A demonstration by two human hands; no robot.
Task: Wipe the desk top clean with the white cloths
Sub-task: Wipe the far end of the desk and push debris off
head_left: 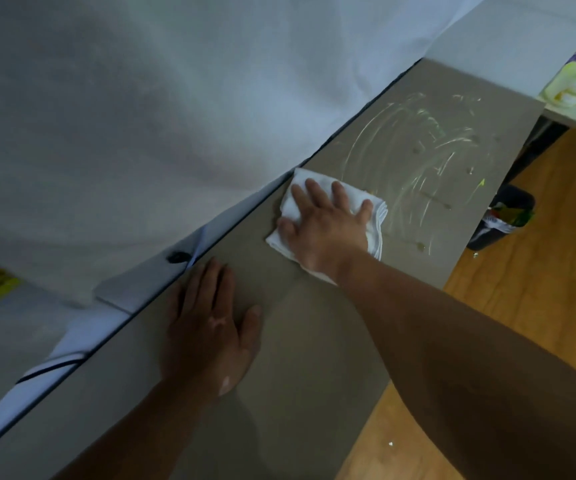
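Observation:
A folded white cloth (pixel 376 216) lies on the grey-brown desk top (pixel 314 341) near its back edge. My right hand (pixel 328 223) presses flat on the cloth with straight, spread fingers. Pale curved smear streaks (pixel 418 147) and small yellowish spots cover the desk surface beyond the cloth, toward the far end. My left hand (pixel 210 327) rests flat on the bare desk nearer to me, fingers straight, holding nothing.
A white wall (pixel 141 116) runs along the desk's back edge, with a dark gap between them. A dark waste bin (pixel 504 216) with colourful rubbish stands on the wooden floor (pixel 539 289) to the right. A floral-patterned object (pixel 574 81) sits past the desk's far end.

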